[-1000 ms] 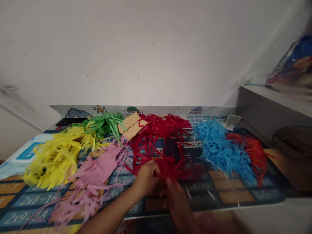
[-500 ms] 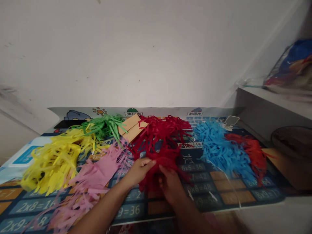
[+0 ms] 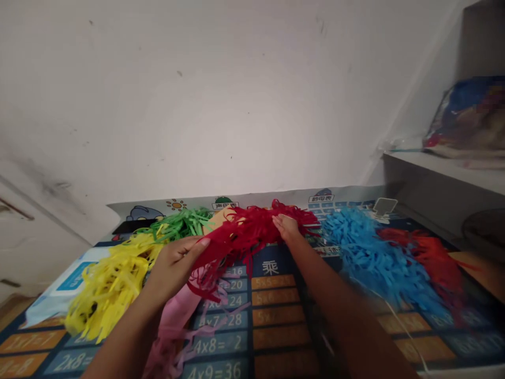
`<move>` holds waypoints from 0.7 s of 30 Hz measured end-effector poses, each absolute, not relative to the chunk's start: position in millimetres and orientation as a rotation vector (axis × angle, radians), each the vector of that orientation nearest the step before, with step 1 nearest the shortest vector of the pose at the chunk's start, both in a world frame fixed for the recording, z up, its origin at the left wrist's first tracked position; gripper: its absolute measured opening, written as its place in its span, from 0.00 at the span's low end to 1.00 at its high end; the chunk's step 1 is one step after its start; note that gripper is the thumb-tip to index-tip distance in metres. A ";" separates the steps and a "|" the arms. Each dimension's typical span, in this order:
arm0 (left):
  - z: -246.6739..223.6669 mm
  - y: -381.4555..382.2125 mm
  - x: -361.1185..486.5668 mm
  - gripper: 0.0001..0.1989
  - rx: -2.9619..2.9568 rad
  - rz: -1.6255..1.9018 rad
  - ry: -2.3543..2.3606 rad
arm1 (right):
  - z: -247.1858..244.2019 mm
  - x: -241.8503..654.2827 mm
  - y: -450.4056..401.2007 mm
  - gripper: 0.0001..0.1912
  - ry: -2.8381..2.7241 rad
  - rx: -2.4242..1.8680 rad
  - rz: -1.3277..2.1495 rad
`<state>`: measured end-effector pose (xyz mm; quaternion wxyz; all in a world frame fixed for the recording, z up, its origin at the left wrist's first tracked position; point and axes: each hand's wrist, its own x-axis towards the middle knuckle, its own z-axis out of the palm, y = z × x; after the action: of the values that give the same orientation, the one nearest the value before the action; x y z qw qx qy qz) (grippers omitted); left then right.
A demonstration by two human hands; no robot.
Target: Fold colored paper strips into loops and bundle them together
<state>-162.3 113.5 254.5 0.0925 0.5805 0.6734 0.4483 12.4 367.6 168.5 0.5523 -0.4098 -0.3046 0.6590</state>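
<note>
A bunch of red fringed tissue paper (image 3: pixel 229 237) stretches sideways between my two hands over the table. My left hand (image 3: pixel 177 260) is closed on its flat left end, the thumb pressed on top. My right hand (image 3: pixel 284 226) reaches farther forward, its fingers closed at the red strips by the back of the bunch. Loose red strips hang below, over pink fringed paper (image 3: pixel 179 310) that lies partly behind my left forearm. Where the held red paper meets the red heap behind it cannot be made out.
Yellow fringed paper (image 3: pixel 108 284) and green fringed paper (image 3: pixel 185 223) lie to the left. Blue fringed paper (image 3: pixel 374 258) and a red-orange bunch (image 3: pixel 430 252) lie right. Folded brown cardboard (image 3: pixel 211 221) sits behind. A white wall (image 3: pixel 236 105) rises at the back; a shelf (image 3: pixel 445 158) stands right.
Both hands have moved forward and apart, spreading the red paper out sideways from the bundle they held close together. The camera view has shifted, too.
</note>
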 end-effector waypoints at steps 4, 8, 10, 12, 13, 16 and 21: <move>257.8 118.3 -158.6 0.22 2.004 1.061 2.088 | 168.2 37.8 318.2 0.11 -0.815 -0.944 1.383; 242.2 123.7 -137.4 0.18 2.432 1.046 2.137 | 149.9 55.7 208.1 0.13 -1.088 -0.836 1.451; 225.4 122.7 -115.2 0.17 2.736 0.966 2.049 | 136.3 56.8 163.2 0.18 -1.248 -0.636 1.672; 202.1 117.7 -90.9 0.17 2.940 0.846 1.921 | 122.6 55.4 139.9 0.22 -1.135 -0.511 1.814; 188.5 114.2 -80.1 0.17 2.972 0.800 1.892 | 116.7 55.3 136.5 0.23 -1.017 -0.480 1.866; 144.6 103.9 -57.9 0.17 3.013 0.708 1.845 | 105.1 63.7 147.9 0.22 -0.724 -0.433 1.995; 80.1 101.3 -33.8 0.17 2.943 0.484 1.763 | 101.3 119.4 187.9 0.19 -0.318 -0.399 2.122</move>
<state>-33.8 101.3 80.1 -0.1609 0.8385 0.5021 0.1378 119.4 187.9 101.3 0.4616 -0.1623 -0.1294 0.8625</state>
